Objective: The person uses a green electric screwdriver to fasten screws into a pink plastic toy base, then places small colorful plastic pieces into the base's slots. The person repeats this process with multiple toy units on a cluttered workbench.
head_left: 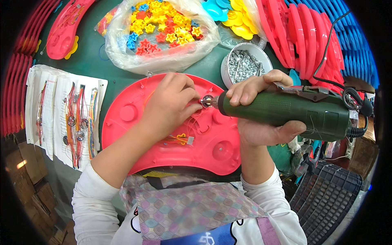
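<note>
Around the barrel of a dark green power tool (281, 108), my right hand (259, 132) is wrapped, fingers over the top and thumb along the lower side. The tool's tip points left, at a small round metallic part (208, 101) in the red plastic shell (122, 136). Just beside that tip, my left hand (173, 98) bends its fingers down; I cannot tell whether they pinch anything. The shell lies inner side up on the green table (91, 51). Beyond it sit a bag (116, 57) of star-shaped pieces (175, 24) and a white tub (224, 73) of screws (245, 65).
</note>
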A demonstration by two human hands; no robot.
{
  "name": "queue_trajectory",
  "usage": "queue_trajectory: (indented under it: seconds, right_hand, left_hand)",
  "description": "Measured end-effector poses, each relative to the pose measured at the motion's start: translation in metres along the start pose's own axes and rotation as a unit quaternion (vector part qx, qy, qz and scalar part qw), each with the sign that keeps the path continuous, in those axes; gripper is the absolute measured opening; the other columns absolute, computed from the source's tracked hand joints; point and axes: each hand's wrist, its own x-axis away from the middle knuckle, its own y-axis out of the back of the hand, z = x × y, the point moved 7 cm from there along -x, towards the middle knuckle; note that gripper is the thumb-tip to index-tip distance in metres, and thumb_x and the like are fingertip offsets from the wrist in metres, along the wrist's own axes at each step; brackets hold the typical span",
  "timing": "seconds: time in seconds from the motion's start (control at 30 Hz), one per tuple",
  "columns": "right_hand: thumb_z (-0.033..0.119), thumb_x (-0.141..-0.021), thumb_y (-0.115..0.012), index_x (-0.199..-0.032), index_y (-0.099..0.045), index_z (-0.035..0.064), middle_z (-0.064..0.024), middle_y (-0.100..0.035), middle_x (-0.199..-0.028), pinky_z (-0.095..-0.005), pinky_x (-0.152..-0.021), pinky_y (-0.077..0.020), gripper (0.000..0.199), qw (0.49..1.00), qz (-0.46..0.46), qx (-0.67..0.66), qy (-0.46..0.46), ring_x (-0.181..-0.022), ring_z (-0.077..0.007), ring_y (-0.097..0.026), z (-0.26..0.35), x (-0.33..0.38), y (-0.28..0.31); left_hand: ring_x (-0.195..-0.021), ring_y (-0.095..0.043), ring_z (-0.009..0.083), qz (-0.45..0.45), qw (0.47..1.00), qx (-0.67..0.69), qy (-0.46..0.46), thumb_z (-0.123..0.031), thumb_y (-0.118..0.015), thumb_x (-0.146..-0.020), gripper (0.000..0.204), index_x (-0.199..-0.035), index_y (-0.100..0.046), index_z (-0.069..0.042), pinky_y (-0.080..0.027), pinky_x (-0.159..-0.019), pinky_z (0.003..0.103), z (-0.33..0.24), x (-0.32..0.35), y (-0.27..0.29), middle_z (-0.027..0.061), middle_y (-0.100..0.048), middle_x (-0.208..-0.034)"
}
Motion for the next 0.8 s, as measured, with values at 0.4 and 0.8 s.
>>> queue_trajectory:
  seconds: [0.4,0.8]
  right_hand:
    - [0.094,-0.074,-0.055,-0.127,-0.05,-0.0001,-0.0093,-0.06,-0.079,-0.04,-0.068,-0.0539,0.108,0.996,0.052,0.047,-0.06,-0.068,-0.0228,-0.062,0.018,-0.007,-0.014]
    - [0.07,-0.102,-0.037,-0.122,-0.055,0.0003,-0.0097,-0.058,-0.078,-0.0392,-0.075,-0.0471,0.074,0.931,-0.27,0.217,-0.117,-0.073,-0.0235,-0.056,0.105,0.094,0.168]
  left_hand:
    - [-0.094,-0.058,0.0296,-0.026,0.999,-0.017,-0.041,-0.009,-0.083,-0.07,0.026,-0.089,-0.065,-0.005,-0.051,-0.083,0.041,-0.006,0.0,-0.001,0.0076,-0.058,-0.096]
    - [-0.102,-0.061,0.032,0.097,0.995,0.025,0.018,-0.007,-0.069,-0.087,0.014,-0.101,-0.066,-0.003,-0.05,-0.091,0.041,-0.016,0.01,0.066,0.0129,-0.064,-0.099]
